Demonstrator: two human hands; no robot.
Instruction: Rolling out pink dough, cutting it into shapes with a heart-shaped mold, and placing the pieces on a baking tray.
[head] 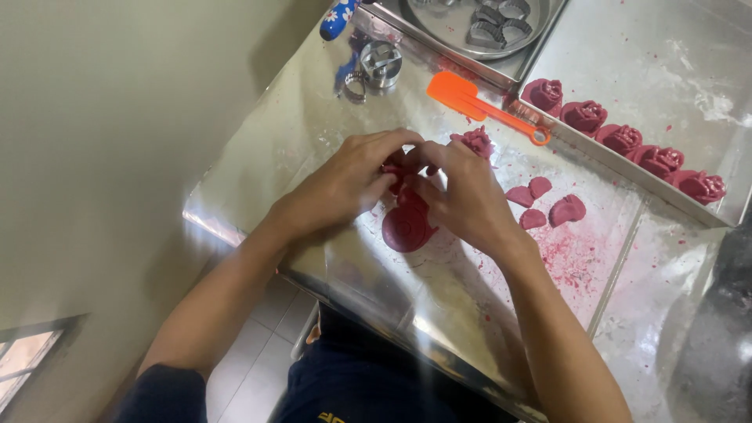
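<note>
While both hands meet over the steel table [329,258], the dough piece [398,174] sits pinched between their fingertips, just above a flat round dough disc [406,229] lying on the metal. That disc peeks out below the hands, touching or nearly touching the piece above it; I cannot tell which.

The left hand [348,184] is curled, fingers bent in and closed on the near side of the dough piece. The right hand [462,192] is likewise curled, thumb and fingertips pressed onto the same piece from the other side. Neither hand is spread open.

Most of the piece is hidden by fingers, so its long axis and facing cannot be made out. The disc lies flat, face up.

Just right of the right hand lie small dough petals [540,204]. A finished rose [476,141] stands just beyond the knuckles. Further off lie an orange spatula [470,102], round cutters [380,63], and a row of roses [627,145] on a tray [619,168].
</note>
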